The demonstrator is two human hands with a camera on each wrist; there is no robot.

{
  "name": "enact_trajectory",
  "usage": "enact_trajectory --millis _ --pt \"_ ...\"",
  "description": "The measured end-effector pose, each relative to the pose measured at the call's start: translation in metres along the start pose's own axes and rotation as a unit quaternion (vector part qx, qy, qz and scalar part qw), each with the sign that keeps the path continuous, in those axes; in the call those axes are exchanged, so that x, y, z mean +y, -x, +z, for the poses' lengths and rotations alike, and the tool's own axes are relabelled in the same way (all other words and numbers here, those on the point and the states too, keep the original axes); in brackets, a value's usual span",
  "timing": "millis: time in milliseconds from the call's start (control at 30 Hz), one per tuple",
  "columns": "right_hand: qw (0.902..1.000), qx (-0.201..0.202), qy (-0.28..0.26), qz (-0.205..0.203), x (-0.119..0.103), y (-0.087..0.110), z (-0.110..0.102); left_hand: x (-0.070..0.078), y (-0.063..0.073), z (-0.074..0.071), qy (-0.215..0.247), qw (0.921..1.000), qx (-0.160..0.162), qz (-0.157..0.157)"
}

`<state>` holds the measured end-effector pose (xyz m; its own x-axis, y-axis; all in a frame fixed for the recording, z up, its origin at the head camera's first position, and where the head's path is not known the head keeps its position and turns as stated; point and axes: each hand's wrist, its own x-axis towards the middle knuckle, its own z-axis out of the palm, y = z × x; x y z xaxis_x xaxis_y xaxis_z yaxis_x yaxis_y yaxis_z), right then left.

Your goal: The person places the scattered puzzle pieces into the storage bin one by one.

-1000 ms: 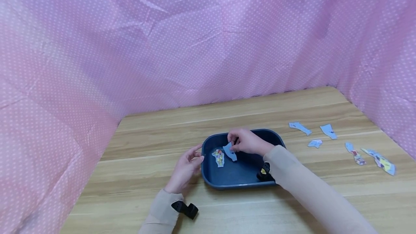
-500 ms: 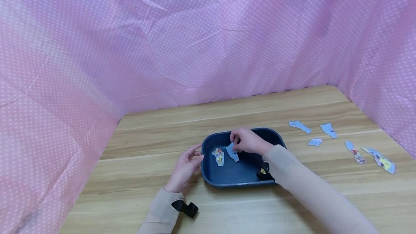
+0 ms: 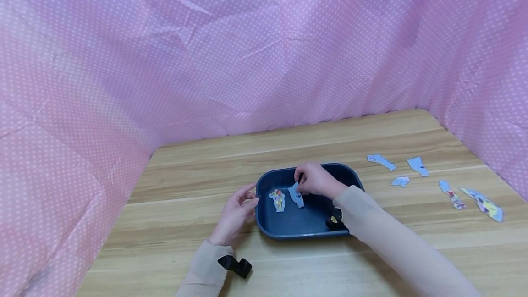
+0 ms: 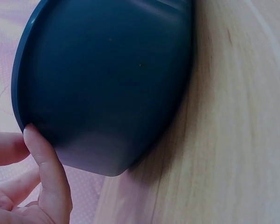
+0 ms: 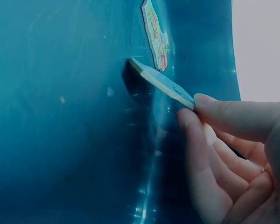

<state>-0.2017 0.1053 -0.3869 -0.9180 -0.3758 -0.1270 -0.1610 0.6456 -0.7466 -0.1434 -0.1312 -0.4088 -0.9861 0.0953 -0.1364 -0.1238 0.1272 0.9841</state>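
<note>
My right hand (image 3: pixel 316 180) reaches into a dark blue tray (image 3: pixel 297 235). Between thumb and fingertips it pinches a pale blue puzzle piece (image 3: pixel 296 195), whose far end tilts down toward the tray floor in the right wrist view. Just left of it, a colourful puzzle piece (image 3: pixel 278 200) is in the tray. At the tray's left end is my left hand (image 3: pixel 233 217); its thumb touches the rim in the left wrist view, fingers loosely bent outside. The right sleeve and wrist camera cover the tray's right part, where a bit of yellow shows.
On the wooden table (image 3: pixel 198 187), to the right of the tray, lie several loose pieces, among them a long blue one (image 3: pixel 381 162), a small one (image 3: pixel 400 181) and a yellow-patterned one (image 3: pixel 483 204). Pink dotted cloth (image 3: pixel 247 58) hangs behind and along the sides.
My right hand has shifted slightly right inside the tray, carrying the pale blue puzzle piece away from the colourful one. My left hand stays at the tray's left end.
</note>
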Motion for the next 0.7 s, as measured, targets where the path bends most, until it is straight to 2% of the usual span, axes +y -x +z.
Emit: enact_trajectory --millis 333,467,567,700 --pt "0.9996 -0.009 0.024 0.008 0.0023 0.0013 0.0024 0.0016 0.0015 0.0006 -0.001 1.0000 0.003 -0.004" --pt "0.9985 -0.008 -0.013 0.053 0.0034 0.0005 0.0043 0.0016 0.0008 0.0005 -0.003 1.0000 0.002 -0.003" --pt "0.9939 -0.004 -0.056 0.095 0.0041 -0.0009 0.0064 0.0011 -0.0005 0.0003 -0.002 1.0000 0.002 -0.003" --pt "0.9898 0.004 -0.084 0.115 0.0055 -0.0028 0.0092 0.0002 -0.0013 0.0005 0.001 1.0000 0.001 -0.004"
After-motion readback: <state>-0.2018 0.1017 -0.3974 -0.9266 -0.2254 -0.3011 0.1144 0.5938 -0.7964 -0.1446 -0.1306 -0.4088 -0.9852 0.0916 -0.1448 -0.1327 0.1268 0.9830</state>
